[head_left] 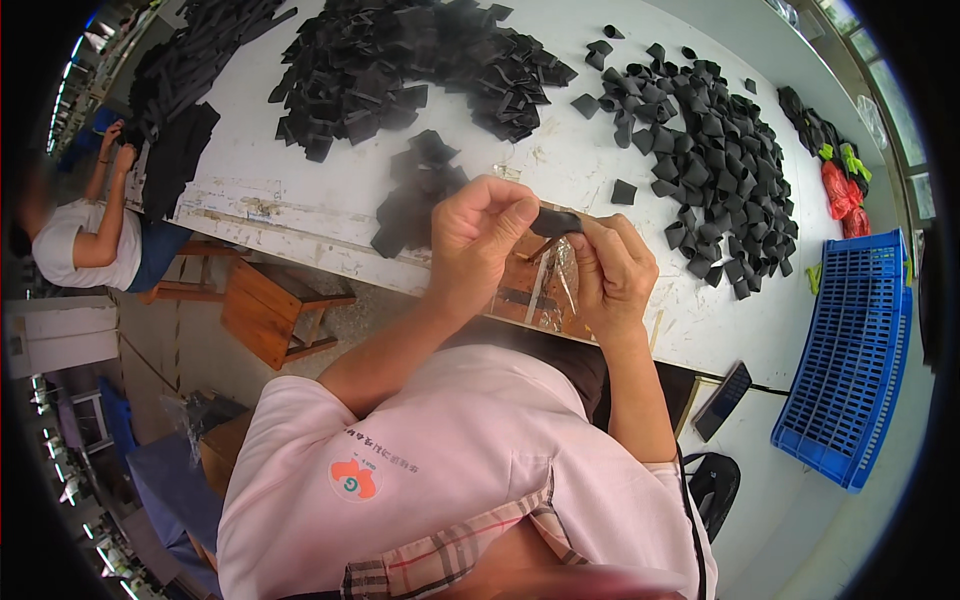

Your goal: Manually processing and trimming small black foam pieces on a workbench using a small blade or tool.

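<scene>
Because the black piece (556, 222) was small and looked soft, both hands had it pinched at its ends, likely to keep it taut and under control. It was up in front of the chest, above the near edge of the white table (575, 160). Left hand (478, 235): thumb and forefinger nearly closed on the left end. Right hand (612, 262): thumb against curled fingers on the right end; exact fold of the piece hidden by fingers.

A small loose heap (425, 175) lay just beyond the left hand, probably put there for a short reach. Flat pieces sat in a big heap (345, 75) farther back; looped or folded ones were in a separate heap (720, 150) off to the right, presumably to stop the two kinds mixing. Blue crate (845, 360) stood tilted near the right-hand heap, purpose unclear.
</scene>
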{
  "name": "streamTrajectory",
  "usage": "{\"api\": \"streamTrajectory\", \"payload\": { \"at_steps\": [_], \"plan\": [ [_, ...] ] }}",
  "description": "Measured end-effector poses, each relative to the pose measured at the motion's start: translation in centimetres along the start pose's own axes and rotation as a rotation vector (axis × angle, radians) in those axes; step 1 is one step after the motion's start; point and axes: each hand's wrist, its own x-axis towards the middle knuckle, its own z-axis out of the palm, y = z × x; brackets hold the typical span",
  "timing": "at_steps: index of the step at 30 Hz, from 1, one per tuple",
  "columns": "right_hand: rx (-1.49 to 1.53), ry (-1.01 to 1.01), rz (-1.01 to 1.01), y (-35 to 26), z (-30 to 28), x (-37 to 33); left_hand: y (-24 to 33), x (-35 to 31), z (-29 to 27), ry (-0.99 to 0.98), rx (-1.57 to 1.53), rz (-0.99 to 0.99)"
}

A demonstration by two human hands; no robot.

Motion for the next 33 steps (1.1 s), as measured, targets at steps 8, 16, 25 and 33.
{"api": "streamTrajectory", "payload": {
  "at_steps": [8, 16, 25, 33],
  "plan": [
    [0.023, -0.058, 0.071, -0.9, -0.2, 0.4, 0.5, 0.9, -0.6, -0.159, 0.152, 0.039],
    [0.020, -0.081, 0.108, -0.9, -0.1, 0.0, 0.0, 1.0, -0.3, -0.225, 0.445, 0.279],
    [0.944, 0.088, 0.485, 1.9, -3.1, 2.1, -3.3, 3.8, -5.2, 0.191, 0.524, 0.101],
    [0.849, 0.218, 1.000, 4.3, -2.1, -1.7, -9.5, 12.5, -15.8, 0.418, 1.501, -0.105]
  ]
}}
